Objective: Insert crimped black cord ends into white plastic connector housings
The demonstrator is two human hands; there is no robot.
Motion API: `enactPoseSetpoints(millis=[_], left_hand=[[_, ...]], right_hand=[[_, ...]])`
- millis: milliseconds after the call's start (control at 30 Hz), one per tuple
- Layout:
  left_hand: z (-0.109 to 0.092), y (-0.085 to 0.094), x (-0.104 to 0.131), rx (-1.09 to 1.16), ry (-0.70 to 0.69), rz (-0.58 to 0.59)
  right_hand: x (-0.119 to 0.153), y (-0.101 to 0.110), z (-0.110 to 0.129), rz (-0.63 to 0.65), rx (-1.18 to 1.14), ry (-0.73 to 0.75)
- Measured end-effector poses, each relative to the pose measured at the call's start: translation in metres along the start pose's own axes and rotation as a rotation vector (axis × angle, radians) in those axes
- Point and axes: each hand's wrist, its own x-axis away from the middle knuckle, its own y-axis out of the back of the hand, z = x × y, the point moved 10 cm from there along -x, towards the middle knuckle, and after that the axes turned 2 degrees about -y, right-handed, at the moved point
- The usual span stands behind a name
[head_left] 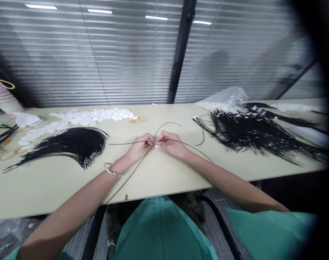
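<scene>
My left hand (142,147) and my right hand (168,143) meet over the middle of the table, fingertips pinched close together. Thin black wires (128,177) fan out from between them in several directions, one running down past the table's front edge. A small white connector (156,145) shows at my right fingertips, partly covered by the fingers. The left fingers are closed on the wire ends near it; the exact contact is too small to make out. A bundle of black wires with shiny metal tips (80,144) lies to the left of my left hand.
White connectors (91,116) lie in a long pile at back left, with rubber bands (138,119) beside it. A big heap of black wires (251,131) spreads over the right side, a clear plastic bag (226,98) behind it. Blinds (85,54) stand behind the table (58,191).
</scene>
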Motion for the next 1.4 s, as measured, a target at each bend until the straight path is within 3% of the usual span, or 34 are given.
enactPoseSetpoints(millis=[267, 667, 1067, 1267, 1400], left_hand=[[-0.011, -0.002, 0.002, -0.052, -0.062, 0.036], [-0.013, -0.004, 0.003, -0.038, -0.060, 0.053], [-0.010, -0.004, 0.002, -0.055, -0.057, 0.050], [-0.006, -0.004, 0.001, -0.035, -0.048, 0.040], [-0.002, -0.002, -0.001, -0.051, -0.044, 0.024]], right_hand=[[0.003, 0.002, 0.012, -0.024, 0.096, 0.052], [0.003, -0.003, 0.010, 0.021, 0.052, 0.024], [0.006, -0.002, 0.015, 0.004, 0.196, 0.039], [0.004, -0.002, 0.016, 0.019, 0.280, 0.087], [0.004, -0.006, 0.024, 0.048, 0.389, 0.207]])
